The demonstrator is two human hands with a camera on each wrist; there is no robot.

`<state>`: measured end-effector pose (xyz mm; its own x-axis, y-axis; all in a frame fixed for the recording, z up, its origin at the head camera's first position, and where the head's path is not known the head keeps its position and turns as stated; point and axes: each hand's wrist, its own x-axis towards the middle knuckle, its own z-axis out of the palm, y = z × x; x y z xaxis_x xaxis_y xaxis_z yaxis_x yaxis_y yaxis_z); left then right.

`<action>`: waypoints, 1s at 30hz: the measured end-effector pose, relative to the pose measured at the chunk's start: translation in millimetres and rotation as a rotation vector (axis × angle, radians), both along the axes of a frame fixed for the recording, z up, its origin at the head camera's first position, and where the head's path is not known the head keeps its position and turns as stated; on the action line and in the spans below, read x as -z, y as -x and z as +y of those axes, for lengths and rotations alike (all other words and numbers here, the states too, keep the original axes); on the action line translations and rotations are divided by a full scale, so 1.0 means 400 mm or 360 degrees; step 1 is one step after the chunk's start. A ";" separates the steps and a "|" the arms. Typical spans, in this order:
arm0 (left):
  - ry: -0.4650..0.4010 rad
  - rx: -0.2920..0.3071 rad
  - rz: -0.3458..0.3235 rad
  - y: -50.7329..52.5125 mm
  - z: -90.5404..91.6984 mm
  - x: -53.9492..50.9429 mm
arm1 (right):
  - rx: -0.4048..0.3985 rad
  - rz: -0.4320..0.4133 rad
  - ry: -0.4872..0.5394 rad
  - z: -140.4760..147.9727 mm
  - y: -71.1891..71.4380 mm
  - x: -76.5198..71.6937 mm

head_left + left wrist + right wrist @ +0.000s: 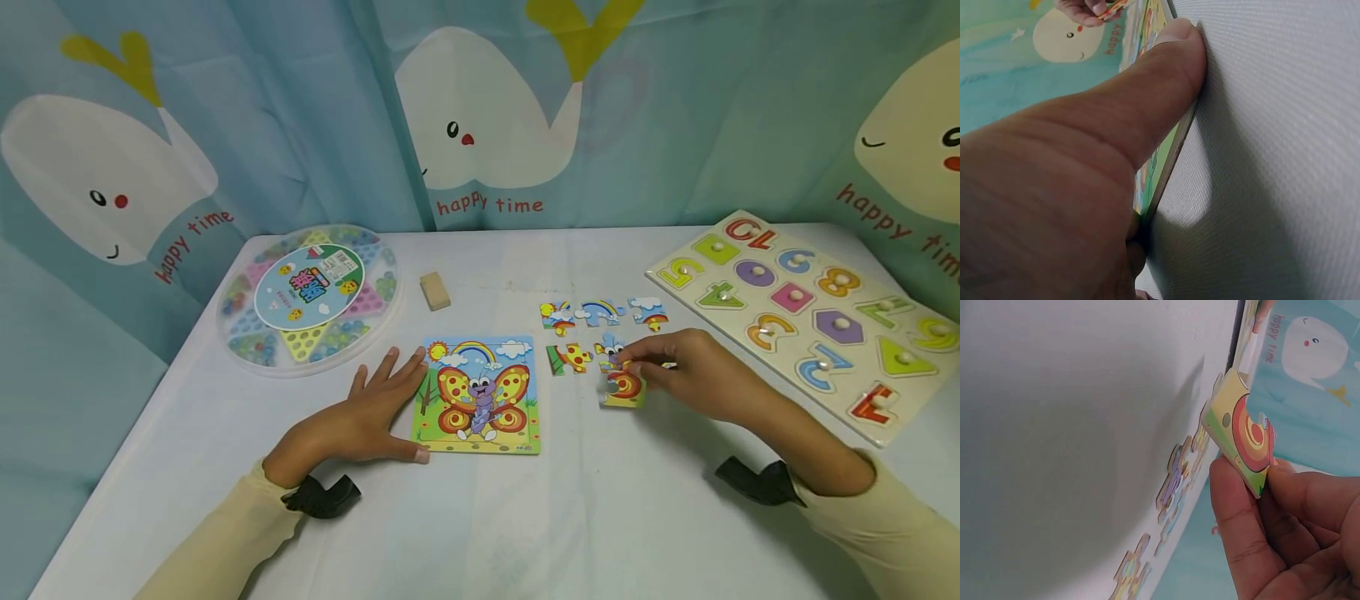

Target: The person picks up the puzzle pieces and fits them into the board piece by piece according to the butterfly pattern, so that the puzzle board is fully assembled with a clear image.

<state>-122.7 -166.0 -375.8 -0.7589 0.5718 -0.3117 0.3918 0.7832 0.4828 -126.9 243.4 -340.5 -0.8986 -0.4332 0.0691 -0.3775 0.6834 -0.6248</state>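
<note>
A square butterfly puzzle board (482,396) lies flat on the white table. My left hand (367,417) rests along its left side, fingers spread, with the thumb (1166,69) at the near edge. To the right, my right hand (686,375) pinches a puzzle piece (1244,434) with a red and yellow spiral between thumb and fingers. That piece is tilted above the table. Beyond it, several loose pieces lie in two rows, among them a rainbow piece (600,312) and a spotted wing piece (572,358). The right hand partly covers a purple and blue piece (609,347).
A round clear case of beads (311,298) sits at the back left. Near it lies a small wooden block (435,291). A peg board of numbers and shapes (806,317) lies on the right. Behind the table hangs a blue whale-print curtain (300,108).
</note>
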 end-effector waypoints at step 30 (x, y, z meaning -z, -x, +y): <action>-0.0009 0.0007 0.0015 0.001 -0.003 0.005 | -0.0154 -0.0078 0.0090 -0.114 0.023 0.002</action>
